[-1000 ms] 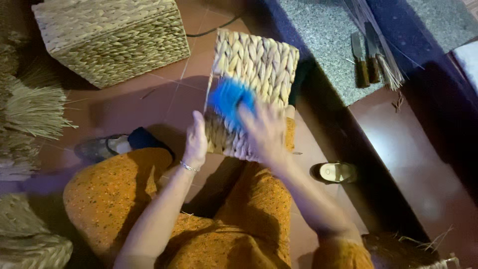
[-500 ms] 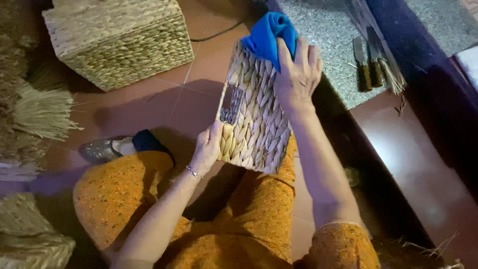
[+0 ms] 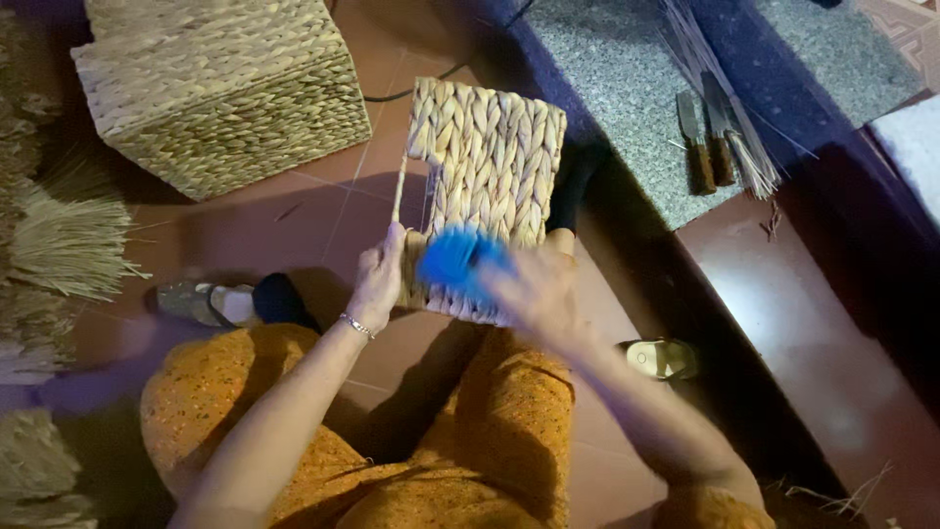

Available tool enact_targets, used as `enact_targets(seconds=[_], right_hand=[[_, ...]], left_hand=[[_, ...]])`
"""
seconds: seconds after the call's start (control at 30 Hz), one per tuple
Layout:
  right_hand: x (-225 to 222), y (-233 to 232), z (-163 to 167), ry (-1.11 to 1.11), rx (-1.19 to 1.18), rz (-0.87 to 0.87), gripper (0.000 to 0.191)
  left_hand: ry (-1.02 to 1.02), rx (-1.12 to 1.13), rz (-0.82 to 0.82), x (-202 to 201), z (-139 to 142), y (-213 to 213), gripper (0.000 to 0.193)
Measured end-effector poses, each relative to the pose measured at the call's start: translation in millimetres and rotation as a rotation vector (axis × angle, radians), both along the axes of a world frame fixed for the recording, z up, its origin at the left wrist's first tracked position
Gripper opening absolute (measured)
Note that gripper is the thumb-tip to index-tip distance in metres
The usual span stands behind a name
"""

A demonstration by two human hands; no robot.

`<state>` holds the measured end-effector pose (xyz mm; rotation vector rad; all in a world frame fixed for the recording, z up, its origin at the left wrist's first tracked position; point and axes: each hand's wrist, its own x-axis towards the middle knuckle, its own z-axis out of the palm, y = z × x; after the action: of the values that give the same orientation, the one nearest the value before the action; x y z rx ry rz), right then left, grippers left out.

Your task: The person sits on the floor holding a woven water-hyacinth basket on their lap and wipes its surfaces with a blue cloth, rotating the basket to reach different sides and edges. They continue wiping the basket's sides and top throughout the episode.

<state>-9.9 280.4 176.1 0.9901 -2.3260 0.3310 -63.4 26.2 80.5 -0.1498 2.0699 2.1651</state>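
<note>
Woven basket (image 3: pixel 490 176) held upright over the knees, left hand (image 3: pixel 377 284) gripping its near left edge, blurred right hand (image 3: pixel 534 289) pressing a blue cloth (image 3: pixel 455 264) against its near face, bigger basket (image 3: pixel 215 88) far left.

Big woven basket (image 3: pixel 220 93) left; bare tile between

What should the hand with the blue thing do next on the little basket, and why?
Probably sweep the blue brush back up the woven basket. The right hand holds it low, near the basket's bottom edge, so most of that face lies above it. The left hand grips the basket's side and steadies it. The right hand is blurred, so its exact grip is hard to tell.
</note>
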Motion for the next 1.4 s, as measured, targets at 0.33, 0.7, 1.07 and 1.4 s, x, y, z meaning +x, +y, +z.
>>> enact_targets(seconds=[0.33, 0.7, 1.07, 1.4], right_hand=[[-86.3, -22.1, 22.4, 0.161, 0.077, -0.576, 0.03], [31.5, -6.2, 6.5, -0.104, 0.048, -0.162, 0.045], [-78.7, -51.2, 31.5, 0.175, -0.004, -0.538, 0.045], [92.5, -3.2, 18.5, -0.55, -0.28, -0.152, 0.052]], left_hand=[[-0.028, 0.079, 0.063, 5.9, -7.1, -4.0, 0.055], [-0.019, -0.076, 0.063, 16.7, -15.4, 5.6, 0.058], [0.012, 0.131, 0.148, 44.7, -7.6, 4.8, 0.051], [-0.075, 0.231, 0.255, 35.6, 7.6, 4.4, 0.046]])
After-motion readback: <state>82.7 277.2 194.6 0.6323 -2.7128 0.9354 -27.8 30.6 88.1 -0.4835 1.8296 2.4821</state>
